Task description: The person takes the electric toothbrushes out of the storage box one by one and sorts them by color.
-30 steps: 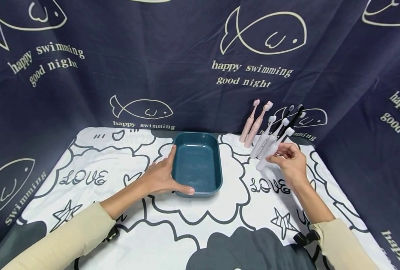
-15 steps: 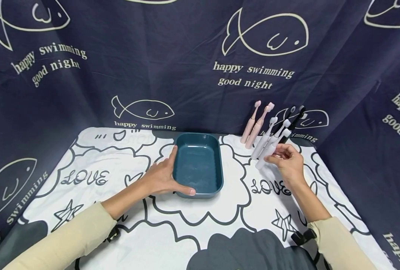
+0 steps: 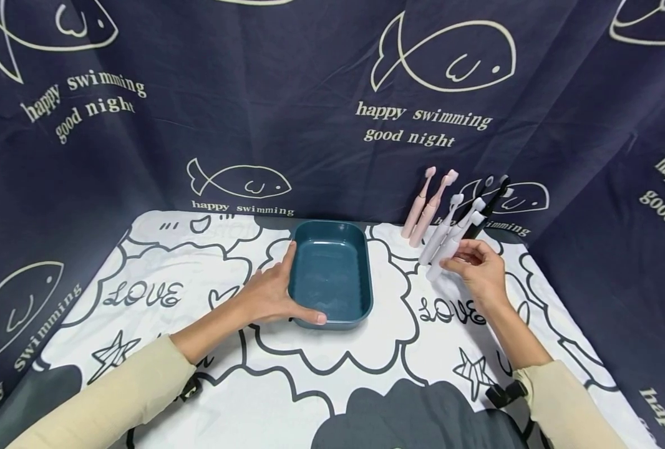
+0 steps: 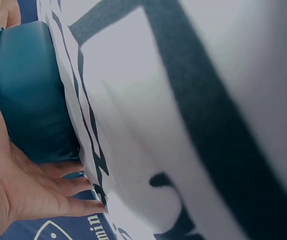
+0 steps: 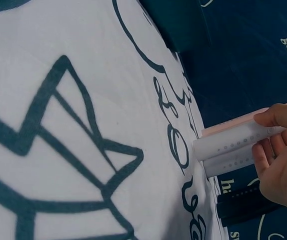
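Note:
A teal rectangular dish (image 3: 329,280) stands on the patterned cloth in the head view. My left hand (image 3: 267,296) lies against its left side, fingers spread and fairly straight, thumb on the near rim. The left wrist view shows the same hand (image 4: 23,185) along the dish's outer wall (image 4: 33,100). My right hand (image 3: 483,274) pinches the nearest white electric toothbrush (image 3: 439,267) by its handle between thumb and fingers. That toothbrush (image 5: 233,141) leans upright with its brush head up. Two more white toothbrushes (image 3: 436,237) stand close behind it.
Two pink toothbrushes (image 3: 413,215) stand left of the white ones, and black toothbrushes (image 3: 492,202) behind my right hand. A dark blue curtain (image 3: 321,112) printed with fish hangs behind the table and at both sides.
The pinched white toothbrush's head has shifted slightly left, closer to the other white ones, with my right hand moving along. My left hand and the dish keep their places.

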A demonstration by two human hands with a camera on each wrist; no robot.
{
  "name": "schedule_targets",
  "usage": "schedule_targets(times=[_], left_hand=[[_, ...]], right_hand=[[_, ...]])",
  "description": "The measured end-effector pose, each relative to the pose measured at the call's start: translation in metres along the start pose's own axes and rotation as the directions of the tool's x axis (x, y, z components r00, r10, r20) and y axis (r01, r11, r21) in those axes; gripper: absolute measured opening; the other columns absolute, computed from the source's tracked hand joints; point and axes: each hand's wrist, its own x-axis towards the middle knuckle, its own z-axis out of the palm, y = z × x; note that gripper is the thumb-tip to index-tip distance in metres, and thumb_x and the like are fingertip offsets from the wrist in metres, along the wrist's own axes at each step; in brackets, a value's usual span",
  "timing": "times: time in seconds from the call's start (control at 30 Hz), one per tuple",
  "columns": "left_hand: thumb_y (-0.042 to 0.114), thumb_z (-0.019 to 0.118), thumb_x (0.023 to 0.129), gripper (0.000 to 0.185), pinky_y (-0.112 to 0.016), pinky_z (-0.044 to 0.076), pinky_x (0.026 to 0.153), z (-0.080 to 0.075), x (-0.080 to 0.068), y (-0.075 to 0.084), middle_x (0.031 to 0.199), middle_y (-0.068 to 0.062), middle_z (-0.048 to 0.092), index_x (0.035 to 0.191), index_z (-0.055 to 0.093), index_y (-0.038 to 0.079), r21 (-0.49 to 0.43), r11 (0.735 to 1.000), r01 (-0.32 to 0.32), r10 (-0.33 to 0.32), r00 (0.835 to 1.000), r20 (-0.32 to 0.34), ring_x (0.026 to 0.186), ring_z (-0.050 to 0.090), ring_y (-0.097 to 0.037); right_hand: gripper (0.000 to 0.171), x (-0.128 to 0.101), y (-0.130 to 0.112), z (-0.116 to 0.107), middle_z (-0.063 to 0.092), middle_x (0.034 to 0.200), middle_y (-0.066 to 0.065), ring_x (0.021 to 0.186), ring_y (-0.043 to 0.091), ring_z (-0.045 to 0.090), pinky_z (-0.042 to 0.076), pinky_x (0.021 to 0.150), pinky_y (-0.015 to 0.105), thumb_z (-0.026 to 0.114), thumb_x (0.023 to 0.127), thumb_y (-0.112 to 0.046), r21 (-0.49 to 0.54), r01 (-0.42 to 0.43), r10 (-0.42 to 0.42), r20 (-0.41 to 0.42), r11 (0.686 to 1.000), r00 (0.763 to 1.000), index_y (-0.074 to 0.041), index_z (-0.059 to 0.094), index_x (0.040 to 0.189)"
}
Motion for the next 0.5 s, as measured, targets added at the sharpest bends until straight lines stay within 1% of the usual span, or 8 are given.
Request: schedule_targets(times=[0.07, 0.1, 0.23, 0.3, 0.33, 0.4, 0.5], left_hand=[[0.096, 0.091, 0.055, 0.178, -0.067, 0.050, 0.123, 0.000, 0.000, 0.000, 0.178, -0.025, 0.044, 0.183, -0.010, 0.025, -0.001, 1.000, 0.003, -0.003, 1.000, 0.001, 0.155, 0.055, -0.051], [0.095, 0.091, 0.056, 0.178, -0.068, 0.046, 0.126, 0.000, 0.000, 0.000, 0.179, -0.024, 0.042, 0.183, -0.010, 0.025, -0.003, 1.000, 0.004, -0.004, 1.000, 0.003, 0.157, 0.052, -0.051], [0.092, 0.094, 0.056, 0.178, -0.075, 0.023, 0.137, 0.000, 0.000, 0.001, 0.183, -0.023, 0.036, 0.183, -0.011, 0.025, -0.019, 1.000, 0.009, -0.009, 1.000, 0.013, 0.167, 0.040, -0.050], [0.091, 0.094, 0.056, 0.178, -0.076, 0.012, 0.138, 0.000, 0.001, 0.001, 0.184, -0.023, 0.034, 0.183, -0.011, 0.025, -0.030, 1.000, 0.008, -0.007, 1.000, 0.017, 0.170, 0.035, -0.048], [0.091, 0.094, 0.056, 0.178, -0.076, 0.012, 0.138, 0.000, 0.001, 0.001, 0.184, -0.023, 0.034, 0.183, -0.011, 0.025, -0.041, 0.999, 0.008, -0.007, 1.000, 0.016, 0.170, 0.035, -0.048], [0.091, 0.094, 0.057, 0.175, -0.076, 0.016, 0.138, -0.001, 0.000, 0.001, 0.183, -0.023, 0.036, 0.183, -0.012, 0.030, -0.075, 0.997, 0.012, -0.011, 1.000, 0.016, 0.169, 0.037, -0.048], [0.092, 0.092, 0.061, 0.169, -0.072, 0.033, 0.133, -0.005, -0.001, 0.000, 0.181, -0.022, 0.040, 0.181, -0.015, 0.039, -0.132, 0.991, 0.022, -0.020, 1.000, 0.013, 0.163, 0.048, -0.047]], right_hand=[[0.042, 0.000, 0.000, -0.002, 0.077, 0.092, -0.013, 0.088, 0.001, 0.075, 0.063, 0.078, 0.013, 0.085, 0.084, 0.020, -0.010, 0.002, -0.002, 0.013, 1.000, 1.000, -0.009, 0.073, 0.112], [0.041, -0.001, 0.000, -0.003, 0.077, 0.092, -0.013, 0.088, 0.001, 0.075, 0.063, 0.079, 0.013, 0.085, 0.084, 0.019, -0.013, 0.003, -0.002, 0.023, 1.000, 1.000, -0.008, 0.073, 0.113], [0.042, -0.002, -0.002, -0.011, 0.079, 0.096, -0.013, 0.090, 0.002, 0.076, 0.063, 0.081, 0.013, 0.087, 0.086, 0.016, -0.030, 0.005, -0.003, 0.064, 1.000, 0.998, -0.009, 0.072, 0.116], [0.042, -0.004, -0.003, -0.016, 0.079, 0.099, -0.015, 0.092, 0.001, 0.075, 0.062, 0.082, 0.012, 0.088, 0.087, 0.013, -0.076, 0.004, 0.002, 0.083, 0.997, 0.997, -0.009, 0.071, 0.119], [0.043, -0.005, -0.004, -0.019, 0.078, 0.100, -0.016, 0.093, 0.001, 0.074, 0.062, 0.083, 0.012, 0.089, 0.088, 0.010, -0.111, 0.004, 0.007, 0.094, 0.994, 0.996, -0.010, 0.070, 0.120], [0.043, -0.007, -0.005, -0.025, 0.075, 0.103, -0.020, 0.097, -0.001, 0.072, 0.060, 0.086, 0.010, 0.090, 0.091, 0.003, -0.202, 0.002, 0.021, 0.112, 0.979, 0.993, -0.012, 0.068, 0.124], [0.043, -0.012, -0.007, -0.032, 0.070, 0.107, -0.025, 0.100, -0.006, 0.068, 0.057, 0.086, 0.009, 0.091, 0.096, -0.013, -0.365, 0.003, 0.049, 0.133, 0.931, 0.990, -0.013, 0.066, 0.132]])
